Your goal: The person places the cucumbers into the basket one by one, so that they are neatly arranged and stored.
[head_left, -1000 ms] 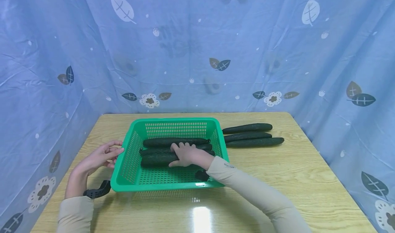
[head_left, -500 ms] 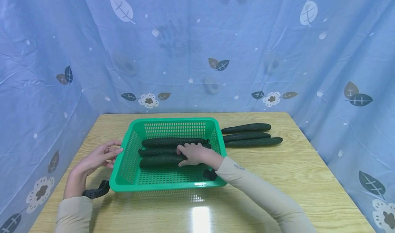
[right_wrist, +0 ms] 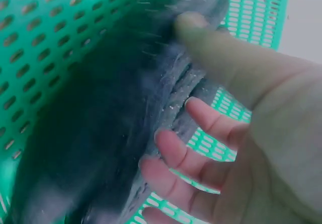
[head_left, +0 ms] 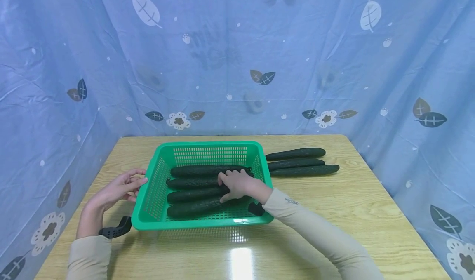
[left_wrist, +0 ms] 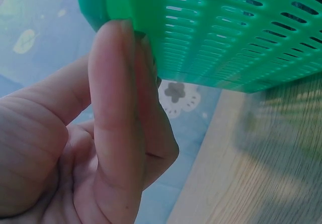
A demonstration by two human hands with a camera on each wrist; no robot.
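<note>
A green slotted plastic basket (head_left: 178,225) stands on the table with several dark green cucumbers lying lengthwise inside. At its left end, my left hand (head_left: 115,191) pinches the rim; the left wrist view shows fingertips right at the basket's edge (left_wrist: 136,48). My right hand (head_left: 239,185) reaches over the right part of the cucumbers, fingers spread and slightly bent. Its thumb overlaps a cucumber (right_wrist: 100,108) in the right wrist view, and the other fingertips lie along that cucumber's side. The frontmost cucumber (head_left: 193,208) rests near the basket's front wall, partly hidden beneath the right hand.
Just right of the basket, three more cucumbers (head_left: 304,171) lie side by side on the wooden table (head_left: 352,214). A blue leaf-patterned curtain (head_left: 222,57) encloses the back and both sides. Black wrist devices (head_left: 116,229) sit below the hands.
My right hand has shifted right along the cucumbers. A cucumber now lies at the front of the basket, where bare basket floor showed before. The left hand has kept its place at the rim.
</note>
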